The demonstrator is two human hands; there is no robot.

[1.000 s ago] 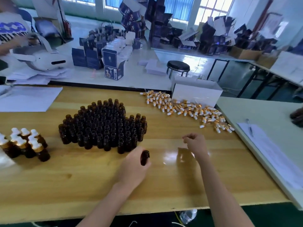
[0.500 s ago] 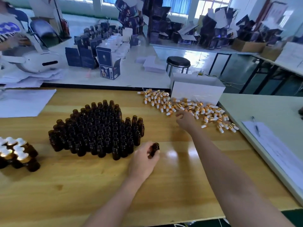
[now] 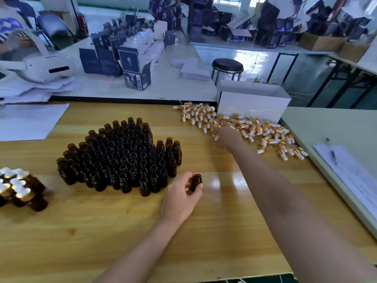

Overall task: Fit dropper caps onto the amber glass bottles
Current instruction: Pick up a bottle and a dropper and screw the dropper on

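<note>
Right hand point(image 3: 227, 135) has reached farther into the dropper caps point(image 3: 255, 127); its finger grip cannot be told. Left hand point(image 3: 181, 195) grips one tilted amber bottle point(image 3: 196, 181). Box point(image 3: 135, 68) print unreadable.

The massed bottles point(image 3: 122, 156) are dark amber-brown, as is the bottle point(image 3: 196, 181) the left hand point(image 3: 179, 198) grips. The dropper caps point(image 3: 255, 129) have gold collars and white bulbs. The table point(image 3: 81, 231) is honey-yellow wood with grain streaks. The box point(image 3: 253, 105) is white, the stool point(image 3: 227, 65) black, the cartons point(image 3: 134, 66) navy.
</note>
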